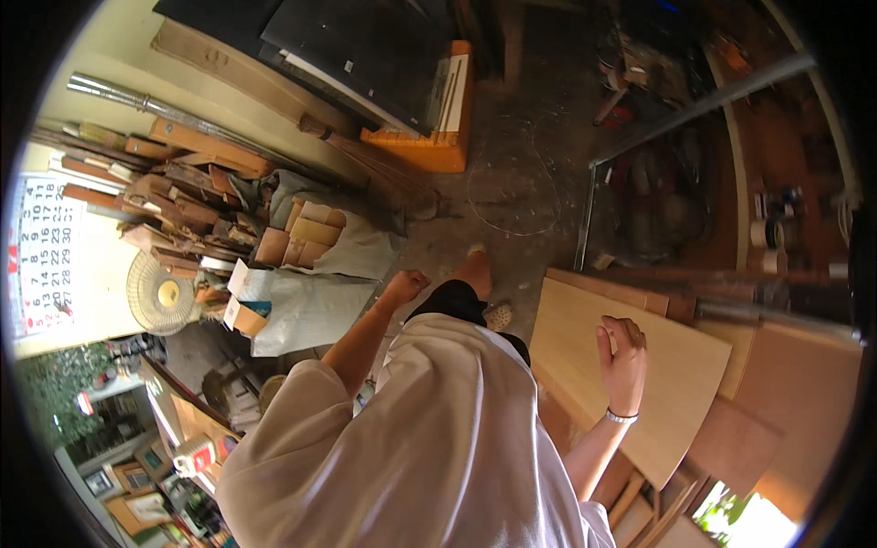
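Note:
My left hand [408,285] hangs in front of my body, its fingers loosely curled in, with nothing seen in it. It is nearest to a grey-white sack [320,306] standing on the floor at the left. Out to the right, my right hand [624,361] is raised with the fingers bent and the thumb apart from them, holding nothing. A light bracelet [622,416] circles that wrist. Behind this hand, as seen here, leans a pale wooden board [585,320]; whether the two touch I cannot tell.
At the left, wood offcuts [187,201] are piled beside a round fan [157,292]. Ahead are a broom [365,160], an orange crate [429,157] under dark panels, and a thin loop of cord [521,231] on the floor. A metal-framed shelf [676,114] stands at the right.

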The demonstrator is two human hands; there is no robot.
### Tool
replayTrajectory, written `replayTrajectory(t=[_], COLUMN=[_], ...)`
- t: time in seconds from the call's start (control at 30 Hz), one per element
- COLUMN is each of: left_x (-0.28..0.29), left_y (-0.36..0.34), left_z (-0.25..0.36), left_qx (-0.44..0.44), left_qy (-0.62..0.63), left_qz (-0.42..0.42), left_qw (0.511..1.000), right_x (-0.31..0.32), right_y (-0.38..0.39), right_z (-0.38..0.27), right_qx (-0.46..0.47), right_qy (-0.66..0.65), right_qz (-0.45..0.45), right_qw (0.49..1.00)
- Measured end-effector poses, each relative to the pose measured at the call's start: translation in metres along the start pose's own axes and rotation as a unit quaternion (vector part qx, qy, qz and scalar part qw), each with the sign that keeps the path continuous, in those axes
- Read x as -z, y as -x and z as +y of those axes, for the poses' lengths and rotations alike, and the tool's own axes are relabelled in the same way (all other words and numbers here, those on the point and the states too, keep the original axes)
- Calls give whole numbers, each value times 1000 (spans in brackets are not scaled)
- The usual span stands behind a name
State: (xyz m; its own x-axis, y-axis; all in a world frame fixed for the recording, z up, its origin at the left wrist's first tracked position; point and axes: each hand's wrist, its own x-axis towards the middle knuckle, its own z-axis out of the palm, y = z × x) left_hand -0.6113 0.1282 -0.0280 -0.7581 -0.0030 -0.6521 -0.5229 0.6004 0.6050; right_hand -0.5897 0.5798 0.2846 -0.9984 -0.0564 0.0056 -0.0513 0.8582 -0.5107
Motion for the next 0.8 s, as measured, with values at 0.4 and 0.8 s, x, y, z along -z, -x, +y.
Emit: replayTrajectory(t=[0.4, 0.8], left_x=[-11, 103], left_y=[-118, -358], left_z=[50, 263], left_qx=[231, 68], left_qy=[71, -35], left_qz=[56, 266], left_qw=[969, 961], right_x=[-48, -173], right_y=[-289, -495], right_z=[12, 46], right_qx=[97, 77], right_qy=[-19, -66], right_qz=[-201, -418], right_qw=[975, 903])
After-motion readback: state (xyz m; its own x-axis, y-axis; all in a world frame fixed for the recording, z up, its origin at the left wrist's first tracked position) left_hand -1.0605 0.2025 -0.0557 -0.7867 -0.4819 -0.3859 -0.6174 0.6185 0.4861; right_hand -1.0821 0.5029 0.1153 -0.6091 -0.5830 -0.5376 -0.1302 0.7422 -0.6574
